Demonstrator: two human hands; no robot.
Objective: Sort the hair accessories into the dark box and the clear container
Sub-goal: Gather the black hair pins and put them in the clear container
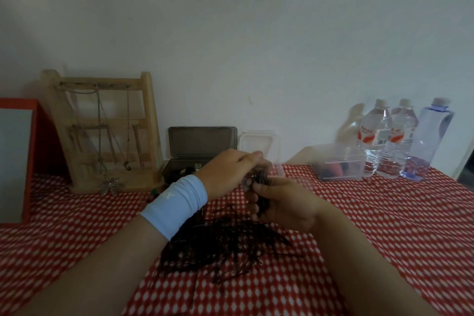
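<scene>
Most of the sorting seems to be still ahead. The counter (384, 226), under a red and white patterned cloth, carries a large loose pile of dark hairpins (225, 241) spread just in front of the person, and that pile looks barely thinned.

At the back, near the wall, the dark box (179, 169) stands with its lid up. A few small things show inside it, partly hidden behind the left wrist. To the right and well apart from it sits the clear container (359, 159), open, with some red and dark pieces at the bottom. So both already hold something, but I judge the bulk of the work is left.

A wooden jewellery stand (102, 131) and three water bottles (400, 136) stand at either end and play no part.

Both hands meet above the far edge of the pile, between the box and the container. The right hand (287, 202) is turned palm inward, its fingers curled round an upright bundle (261, 177) of hairpins. The left hand (228, 172), with a pale blue wristband (174, 202), comes over from the left. Its fingers bend down onto the top of the bundle and seem to pinch it there. Something clear and blurred shows around the bundle's top; I cannot tell what it is.
</scene>
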